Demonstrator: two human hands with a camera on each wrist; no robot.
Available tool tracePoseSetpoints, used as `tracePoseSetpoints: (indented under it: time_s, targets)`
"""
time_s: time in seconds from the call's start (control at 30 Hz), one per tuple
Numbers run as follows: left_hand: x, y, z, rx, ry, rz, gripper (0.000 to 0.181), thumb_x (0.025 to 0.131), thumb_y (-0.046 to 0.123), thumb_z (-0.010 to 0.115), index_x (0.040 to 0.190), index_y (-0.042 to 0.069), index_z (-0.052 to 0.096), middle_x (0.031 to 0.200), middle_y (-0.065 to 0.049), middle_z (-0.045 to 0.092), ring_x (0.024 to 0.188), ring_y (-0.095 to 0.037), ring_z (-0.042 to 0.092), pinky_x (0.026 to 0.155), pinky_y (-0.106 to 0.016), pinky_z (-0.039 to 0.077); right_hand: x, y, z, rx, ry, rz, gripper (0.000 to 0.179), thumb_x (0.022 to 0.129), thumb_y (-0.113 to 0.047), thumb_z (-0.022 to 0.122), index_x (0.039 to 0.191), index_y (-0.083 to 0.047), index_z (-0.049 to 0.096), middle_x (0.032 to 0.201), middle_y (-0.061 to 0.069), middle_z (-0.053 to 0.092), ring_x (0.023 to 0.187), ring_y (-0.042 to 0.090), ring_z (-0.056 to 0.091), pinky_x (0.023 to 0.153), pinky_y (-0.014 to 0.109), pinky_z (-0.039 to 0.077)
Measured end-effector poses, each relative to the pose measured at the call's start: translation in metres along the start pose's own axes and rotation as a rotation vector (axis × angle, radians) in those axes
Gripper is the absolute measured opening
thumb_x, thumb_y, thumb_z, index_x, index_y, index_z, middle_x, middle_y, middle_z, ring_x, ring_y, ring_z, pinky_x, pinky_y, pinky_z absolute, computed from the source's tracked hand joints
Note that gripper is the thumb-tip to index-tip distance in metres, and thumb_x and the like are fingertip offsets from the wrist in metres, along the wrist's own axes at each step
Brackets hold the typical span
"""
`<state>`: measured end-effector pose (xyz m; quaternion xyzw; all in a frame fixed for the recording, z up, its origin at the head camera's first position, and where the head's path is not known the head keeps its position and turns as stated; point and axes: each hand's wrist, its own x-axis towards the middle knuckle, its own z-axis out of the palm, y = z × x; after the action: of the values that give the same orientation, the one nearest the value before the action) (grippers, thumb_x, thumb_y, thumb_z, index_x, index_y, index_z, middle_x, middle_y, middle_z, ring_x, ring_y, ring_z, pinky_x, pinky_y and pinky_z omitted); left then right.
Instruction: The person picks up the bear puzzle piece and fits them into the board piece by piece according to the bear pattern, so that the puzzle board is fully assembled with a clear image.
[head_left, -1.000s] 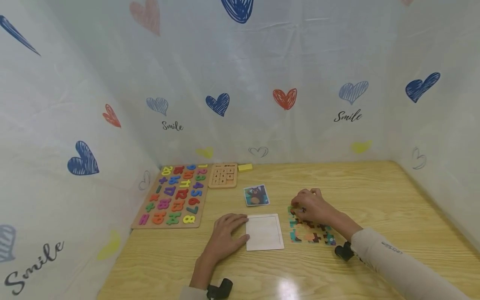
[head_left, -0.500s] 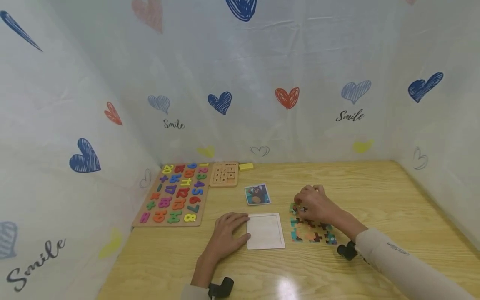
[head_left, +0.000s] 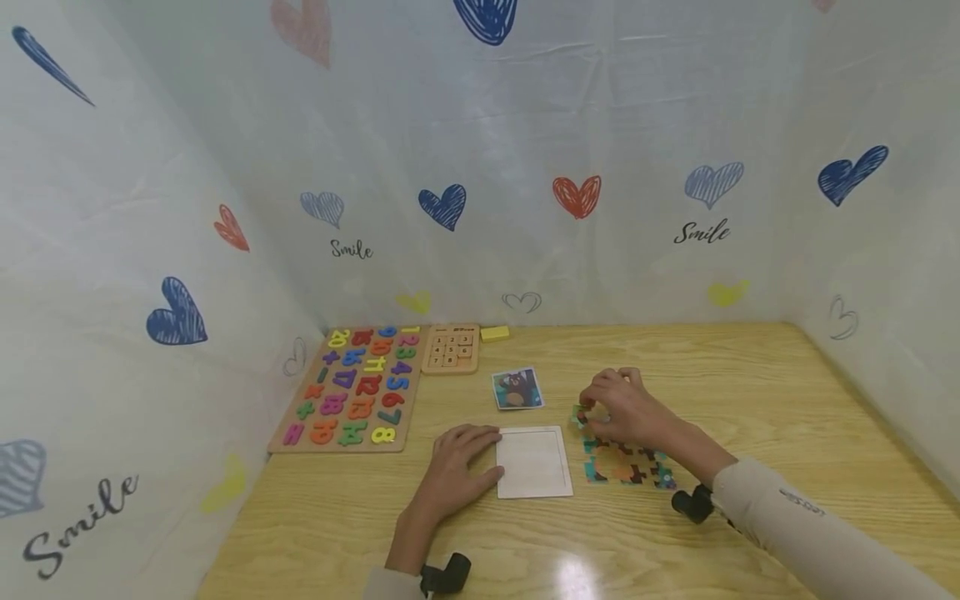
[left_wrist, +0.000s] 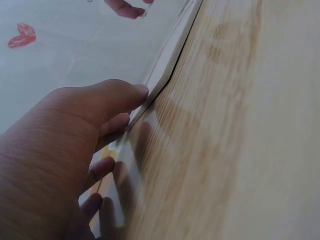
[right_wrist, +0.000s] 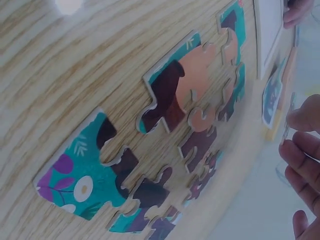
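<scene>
My left hand (head_left: 453, 472) rests beside a square white puzzle tray (head_left: 534, 462), thumb and fingertips touching its left edge. In the left wrist view, the thumb (left_wrist: 122, 97) lies against the rim of the tray. My right hand (head_left: 624, 408) pinches a green-and-brown jigsaw piece (head_left: 579, 416) between thumb and fingers, off the table toward the tray. From the right wrist the held piece (right_wrist: 289, 119) shows only as a thin edge. Other jigsaw pieces (right_wrist: 82, 167), teal, brown and peach, lie spaced apart in rows under and in front of that hand.
A picture card (head_left: 517, 389) of a bear lies behind the tray. Farther left are a board of colourful numbers (head_left: 348, 392), a wooden number slide puzzle (head_left: 450, 350) and a yellow block (head_left: 494, 334). A heart-printed curtain surrounds the wooden table (head_left: 712, 367).
My right hand has picked up the upper-left jigsaw piece and shifted it slightly left, away from the others. The left hand stays by the tray; the head view has shifted slightly.
</scene>
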<state>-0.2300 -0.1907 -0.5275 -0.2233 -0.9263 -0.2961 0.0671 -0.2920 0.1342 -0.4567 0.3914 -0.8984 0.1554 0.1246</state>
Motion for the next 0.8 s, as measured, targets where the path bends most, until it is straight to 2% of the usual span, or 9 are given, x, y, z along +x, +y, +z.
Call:
tracePoseSetpoints:
  time_s: [0.2,0.6,0.8]
  targets:
    - [0.0,0.001,0.0,-0.001,0.01,0.011,0.05,0.091,0.038,0.069,0.137,0.019,0.063,0.142,0.006,0.056,0.135,-0.028,0.042,0.112,-0.056,0.025,0.004,-0.004,0.001,0.023,-0.004,-0.02,0.015,0.082,-0.017,0.081,0.094,-0.018,0.071,0.094,-0.004,0.063,0.097,0.02,0.052,0.09,0.058,0.031]
    - [0.003,0.001,0.001,0.016,0.002,0.012,0.049,0.091,0.039,0.069,0.136,0.021,0.063,0.141,0.006,0.056,0.135,-0.026,0.042,0.113,-0.054,0.025,0.008,-0.011,0.006,-0.002,0.04,-0.086,0.019,0.079,-0.015,0.084,0.09,-0.02,0.07,0.094,-0.005,0.063,0.097,0.02,0.053,0.085,0.052,0.03]
    - [0.002,0.001,0.0,0.01,0.008,0.017,0.049,0.09,0.039,0.07,0.136,0.021,0.064,0.141,0.006,0.056,0.135,-0.026,0.042,0.112,-0.054,0.026,0.01,-0.017,0.006,0.01,0.029,-0.08,0.017,0.08,-0.015,0.083,0.091,-0.02,0.07,0.094,-0.006,0.065,0.098,0.019,0.054,0.086,0.052,0.03]
